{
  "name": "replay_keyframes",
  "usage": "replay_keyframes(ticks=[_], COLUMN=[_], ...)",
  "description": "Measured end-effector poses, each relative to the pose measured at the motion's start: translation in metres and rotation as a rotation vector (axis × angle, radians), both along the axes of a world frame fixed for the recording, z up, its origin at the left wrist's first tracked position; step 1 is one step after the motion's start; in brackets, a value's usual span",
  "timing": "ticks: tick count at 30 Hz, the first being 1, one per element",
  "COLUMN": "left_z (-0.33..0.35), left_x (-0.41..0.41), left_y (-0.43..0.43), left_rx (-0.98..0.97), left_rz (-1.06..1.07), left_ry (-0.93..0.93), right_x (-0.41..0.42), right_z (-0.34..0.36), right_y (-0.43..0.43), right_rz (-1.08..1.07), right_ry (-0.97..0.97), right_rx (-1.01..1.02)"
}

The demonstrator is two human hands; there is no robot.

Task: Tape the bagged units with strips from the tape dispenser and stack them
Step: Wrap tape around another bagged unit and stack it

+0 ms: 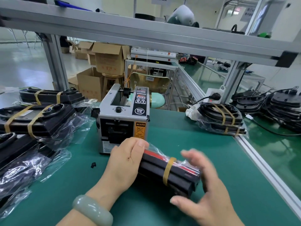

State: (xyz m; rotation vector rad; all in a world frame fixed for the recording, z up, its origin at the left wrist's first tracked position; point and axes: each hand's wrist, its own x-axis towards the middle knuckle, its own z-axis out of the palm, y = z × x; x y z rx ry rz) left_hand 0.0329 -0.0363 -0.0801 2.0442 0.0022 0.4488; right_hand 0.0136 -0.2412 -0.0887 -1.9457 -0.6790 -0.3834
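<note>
A black bagged unit [171, 175] lies on the green mat in front of the grey tape dispenser [123, 118]. One tan tape strip [168, 170] wraps its right part. My left hand [125, 162] grips the unit's left end, thumb on top of the plastic bag. My right hand [205, 181] is blurred at the unit's right end, fingers spread around it and the thumb low near its front corner. A stack of taped units [223, 119] sits at the right rear of the mat.
More bagged units, some taped [37, 118], pile up on the left. Bare black units with cables [280, 106] are heaped far right beyond the aluminium rail [267, 168]. A small black scrap [93, 164] lies on the mat. A frame beam [146, 33] crosses overhead.
</note>
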Motion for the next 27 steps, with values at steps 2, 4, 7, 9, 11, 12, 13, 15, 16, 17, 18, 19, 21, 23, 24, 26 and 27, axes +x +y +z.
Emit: replay_keyframes(ticks=[2,4,7,9,11,12,13,15,16,17,18,19,21,23,24,26,27], left_z=[-0.001,0.0,0.004,0.009,0.013,0.014,0.016,0.018,0.02,0.021,0.022,0.023,0.025,0.027,0.028,0.028,0.028], left_x=[-0.003,-0.004,0.0,0.007,0.014,0.016,0.018,0.021,0.022,0.023,0.023,0.024,0.026,0.03,0.031,0.034,0.035], left_y=[0.002,0.004,0.008,0.017,0.029,0.034,0.038,0.042,0.043,0.043,0.043,0.043,0.044,0.044,0.044,0.044,0.043], left_rx=[-0.005,-0.092,-0.445,-0.65,-0.774,-0.801,-0.812,-0.831,-0.853,-0.877,-0.894,-0.904,-0.911,-0.915,-0.918,-0.924,-0.923], left_rz=[-0.038,-0.085,0.105,0.309,0.395,0.404,0.404,0.392,0.379,0.366,0.355,0.348,0.347,0.354,0.359,0.378,0.391], left_ry=[0.0,0.045,0.052,0.108,0.215,0.268,0.312,0.363,0.379,0.394,0.402,0.406,0.401,0.39,0.384,0.368,0.361], right_x=[0.0,-0.001,-0.004,-0.006,-0.006,-0.007,-0.007,-0.007,-0.007,-0.007,-0.007,-0.007,-0.007,-0.007,-0.007,-0.007,-0.008], right_z=[0.0,0.006,0.018,0.026,0.032,0.033,0.034,0.035,0.035,0.035,0.035,0.035,0.037,0.038,0.038,0.038,0.038], right_y=[0.001,0.0,-0.002,-0.004,-0.005,-0.004,-0.003,-0.001,0.0,0.001,0.001,0.002,0.003,0.004,0.004,0.005,0.005], right_rz=[0.001,-0.018,-0.085,-0.149,-0.21,-0.229,-0.241,-0.254,-0.257,-0.26,-0.265,-0.268,-0.27,-0.275,-0.276,-0.278,-0.279], right_ry=[-0.032,-0.025,-0.025,-0.032,-0.06,-0.065,-0.063,-0.057,-0.056,-0.057,-0.058,-0.059,-0.066,-0.08,-0.081,-0.083,-0.084], right_rx=[-0.036,-0.011,0.037,0.007,-0.068,-0.087,-0.097,-0.107,-0.11,-0.112,-0.111,-0.11,-0.111,-0.125,-0.129,-0.137,-0.141])
